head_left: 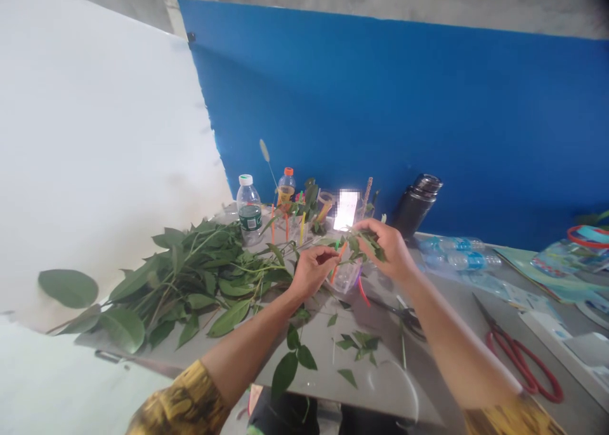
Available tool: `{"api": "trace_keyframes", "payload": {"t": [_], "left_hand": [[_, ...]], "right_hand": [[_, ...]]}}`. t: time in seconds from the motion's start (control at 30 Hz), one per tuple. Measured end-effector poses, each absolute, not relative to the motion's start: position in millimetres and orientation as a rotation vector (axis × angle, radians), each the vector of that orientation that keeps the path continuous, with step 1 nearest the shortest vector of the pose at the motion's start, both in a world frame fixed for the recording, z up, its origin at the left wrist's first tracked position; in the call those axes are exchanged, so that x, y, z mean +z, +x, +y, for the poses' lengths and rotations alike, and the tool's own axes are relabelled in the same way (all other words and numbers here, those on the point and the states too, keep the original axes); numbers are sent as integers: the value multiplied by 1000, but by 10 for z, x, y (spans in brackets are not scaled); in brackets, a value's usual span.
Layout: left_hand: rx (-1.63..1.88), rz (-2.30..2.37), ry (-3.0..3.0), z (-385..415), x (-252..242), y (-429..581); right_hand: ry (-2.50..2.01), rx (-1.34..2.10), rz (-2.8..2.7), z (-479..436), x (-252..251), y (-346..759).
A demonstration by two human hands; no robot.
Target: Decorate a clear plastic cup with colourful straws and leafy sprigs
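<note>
Near the middle of the table, my left hand [315, 270] pinches at an orange straw [339, 263] that stands in a clear plastic cup [346, 279]. To its right, my right hand [386, 248] has its fingers closed round a small leafy sprig [359, 245], held over the cup's rim. A red straw [363, 293] sticks out beside the cup. Cut leaves [364, 344] lie on the table below the hands. A large heap of leafy branches [190, 283] spreads out left of my left hand.
Behind the hands stand a white-capped bottle [250, 213], an orange-capped bottle [286, 188], a lit screen [346, 210] and a tilted black flask [416, 207]. Red-handled scissors [521, 359], dark scissors [410, 319] and plastic bottles [464, 259] lie on the right. A blue panel [380, 105] rises behind.
</note>
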State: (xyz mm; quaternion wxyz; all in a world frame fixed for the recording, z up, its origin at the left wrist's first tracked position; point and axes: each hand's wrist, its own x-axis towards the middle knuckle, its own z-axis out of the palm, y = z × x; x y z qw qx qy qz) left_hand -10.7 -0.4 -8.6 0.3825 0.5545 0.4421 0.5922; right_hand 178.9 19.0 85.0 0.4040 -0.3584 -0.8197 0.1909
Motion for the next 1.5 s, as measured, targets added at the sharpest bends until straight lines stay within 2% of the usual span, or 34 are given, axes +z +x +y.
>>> {"api": "trace_keyframes", "payload": {"t": [1.5], "left_hand": [[1467,1041,1414,-64,-30,-82]], "right_hand": [[-916,634,-2127,215,924,1823]]}}
